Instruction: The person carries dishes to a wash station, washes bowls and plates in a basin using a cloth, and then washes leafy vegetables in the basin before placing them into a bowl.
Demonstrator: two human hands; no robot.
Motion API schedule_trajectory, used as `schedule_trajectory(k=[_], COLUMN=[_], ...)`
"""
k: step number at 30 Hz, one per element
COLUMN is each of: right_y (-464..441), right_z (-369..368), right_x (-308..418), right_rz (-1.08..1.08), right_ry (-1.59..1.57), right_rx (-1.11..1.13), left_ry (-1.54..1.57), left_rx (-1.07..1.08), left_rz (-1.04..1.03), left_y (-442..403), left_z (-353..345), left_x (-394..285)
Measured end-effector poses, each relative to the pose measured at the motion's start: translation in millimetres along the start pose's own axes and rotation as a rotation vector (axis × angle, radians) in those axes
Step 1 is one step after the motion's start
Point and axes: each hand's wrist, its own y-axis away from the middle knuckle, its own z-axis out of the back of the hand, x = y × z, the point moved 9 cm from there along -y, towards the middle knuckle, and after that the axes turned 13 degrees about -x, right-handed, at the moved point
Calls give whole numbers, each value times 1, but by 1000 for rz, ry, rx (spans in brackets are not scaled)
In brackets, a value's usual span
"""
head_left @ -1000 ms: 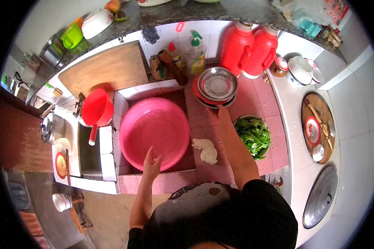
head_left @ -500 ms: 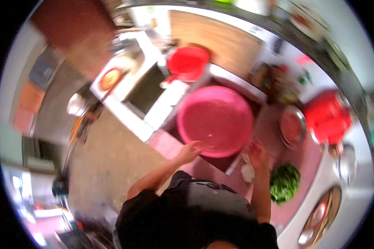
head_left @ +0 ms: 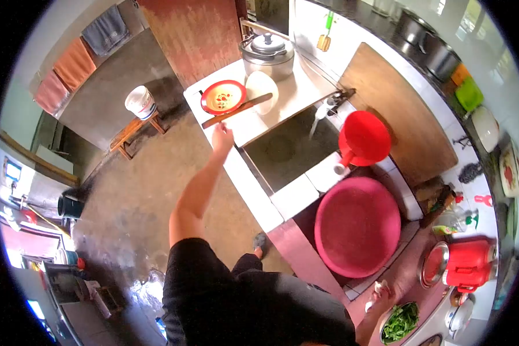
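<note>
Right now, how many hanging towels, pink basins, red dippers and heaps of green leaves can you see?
Hanging grey-blue cloth towel, orange towel, pink towel: 3
Round pink plastic basin: 1
Red plastic dipper: 1
Heap of green leaves: 1
Total: 6

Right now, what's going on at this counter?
One person is working with both bare hands. The left hand is by the near end of a brown stick-like thing, next to a red-rimmed dish; whether it touches is unclear. The right hand is at a whitish cloth, grip unclear, beside leafy greens in a bowl. A pink basin sits in the recess, with a red dipper next to it.
</note>
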Motion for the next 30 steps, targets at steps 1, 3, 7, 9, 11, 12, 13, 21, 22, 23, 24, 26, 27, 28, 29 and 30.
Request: schedule_trajectory(k=[1,3,7,9,11,12,13,21,22,23,24,26,27,28,29,30], right_y=[-17,-8,-27,-45,-53,-52,-50,-3,-3,-4,-5,-7,-7,-4,-1,-12], right_z=[28,25,-3,30,41,39,46,17,20,22,22,13,12,9,6,9], right_x=[-1,10,-7,-43,-62,-55,-61,11,4,3,0,-8,-7,2,9,1], right_rz=[230,489,436,284,292,389,191,444,416,458,498,582,625,667,659,618], right_ry=[266,483,665,404,85,123,51,1199,1217,1210,1198,1163,1145,1128,1052,1052], right_rx=[-200,-348,-115,-2,44,34,-160,-413,-467,-462,-450,-414,-396,-386,-382,-286], left_ry=[-63,-105,218,195,254,441,661,631,612,577,595,512,501,502,557,436], left_rx=[-108,-58,146,210,308,313,319,668,755,814,836,1041,1104,1124,1226,1295], left_rz=[80,363,866,830,832,899,963,778,729,684,677,717,761,816,660,727], left_y=[-35,-98,-114,-128,-143,-136,-136,-52,-28,7,37,110,150,185,219,245], left_z=[-5,-29,-40,-68,-95,-90,-99,-11,5,26,33,37,30,31,16,20], left_x=[31,105,92,126,152,140,145,99,84,54,48,10,8,-35,-40,-96])
